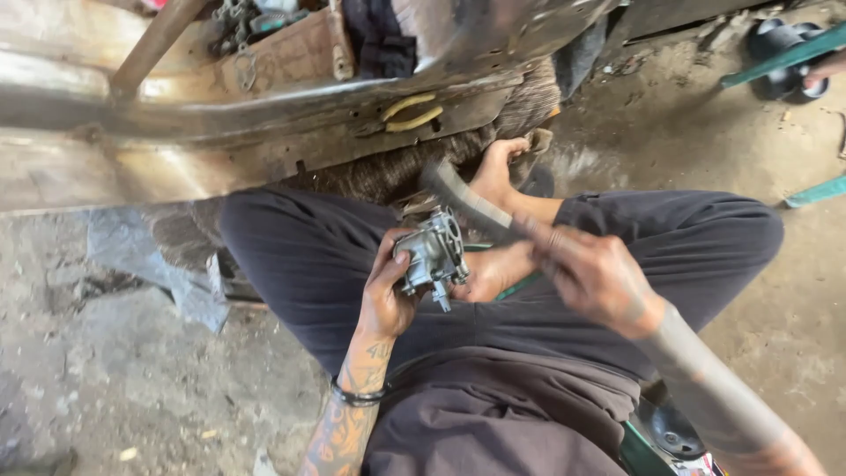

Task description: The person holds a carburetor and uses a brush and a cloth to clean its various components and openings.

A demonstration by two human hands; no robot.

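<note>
Fingers of the left hand (385,295) are clamped around a small grey metal engine part (432,256), held above the lap between the crossed legs. The right hand (592,273), blurred, is closed on a dark hose (463,198) just beside that part. Yellow-handled pliers (410,113) lie on the metal frame (132,132) beyond.

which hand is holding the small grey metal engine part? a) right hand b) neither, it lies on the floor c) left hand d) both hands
c: the left hand grips the grey metal engine part over the lap, while the right hand, blurred, holds a dark hose-like piece beside it.
</note>
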